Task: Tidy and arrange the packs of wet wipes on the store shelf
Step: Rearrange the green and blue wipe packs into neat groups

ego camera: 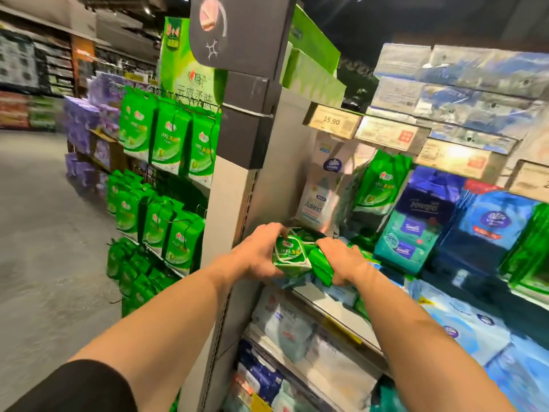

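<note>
1. Landmark: the grey shelf upright point(237, 203). All positions below are given relative to it.
2. Task item: a bundle of green wet-wipe packs point(300, 258) sits just to the right of the upright, at the front edge of the shelf board point(335, 307), with a lidded pack facing the camera.
3. Left hand point(257, 257): fingers curled closed around the bundle's near end, beside the upright.
4. Right hand point(341, 260): fingers wrapped over the bundle's far end, pressing it toward the left hand.
5. Step in hand (judgement): the loose packs are being squared together before placement in the shelf's corner next to the upright.
6. Next move (judgement): keep both ends compressed, align the packs' edges, then seat the bundle against the upright below the hanging white pack point(319, 197).
7. Limits of view:
   - The number of packs in the bundle cannot be told.
   - The shelf surface beneath the bundle is hidden by the hands.
   - Goods far right of the upright are blurred.
</note>
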`<state>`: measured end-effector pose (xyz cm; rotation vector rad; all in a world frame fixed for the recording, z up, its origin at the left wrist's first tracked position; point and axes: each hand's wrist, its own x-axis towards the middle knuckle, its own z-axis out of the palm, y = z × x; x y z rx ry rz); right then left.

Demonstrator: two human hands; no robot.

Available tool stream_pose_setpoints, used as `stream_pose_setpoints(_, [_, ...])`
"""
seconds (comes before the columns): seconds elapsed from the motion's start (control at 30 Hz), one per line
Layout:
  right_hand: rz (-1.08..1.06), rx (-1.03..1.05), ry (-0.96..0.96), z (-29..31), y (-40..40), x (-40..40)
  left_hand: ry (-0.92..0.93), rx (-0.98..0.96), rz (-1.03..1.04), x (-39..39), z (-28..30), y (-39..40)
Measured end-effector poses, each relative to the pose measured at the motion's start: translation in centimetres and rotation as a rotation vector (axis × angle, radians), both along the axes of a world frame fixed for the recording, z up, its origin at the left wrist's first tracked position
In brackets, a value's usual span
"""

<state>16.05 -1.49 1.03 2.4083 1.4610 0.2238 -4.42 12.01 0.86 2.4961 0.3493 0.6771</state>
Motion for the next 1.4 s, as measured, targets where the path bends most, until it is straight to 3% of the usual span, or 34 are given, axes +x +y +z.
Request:
stream_pose_setpoints(0.33, [0.115, 0.036, -0.15, 0.1, -4.0, -1.5, 0.037, -0.08, 0.038, 0.7, 0.3, -0.4])
stream_pose_setpoints(0.43, [0.206, 0.076, -0.212, 0.8, -5.7, -1.8, 0.045, -0.025, 0.079, 0.6, -0.2, -1.0])
stream_pose_setpoints(0.87, [0.487, 0.094, 0.014, 0.7, -15.2, -3.4, -0.044, -0.059, 0.14, 1.6, 1.0, -10.0])
stream_pose_setpoints(1.07, [0.418, 0.198, -0.034, 0.4, -26.1, -1.9, -0.177, -0.09, 0.101, 2.4, 1.6, -21.9])
stream_pose_setpoints(1.2, [0.309, 0.151, -0.07, 0.9, -37.7, 0.2, -0.199, -0.194, -0.054, 4.8, 2.1, -33.7])
stream_pose_setpoints(1.4, [0.047, 0.116, -0.098, 1.5, -55.4, 1.1, -0.177, -0.152, -0.126, 11.7, 0.6, -47.2])
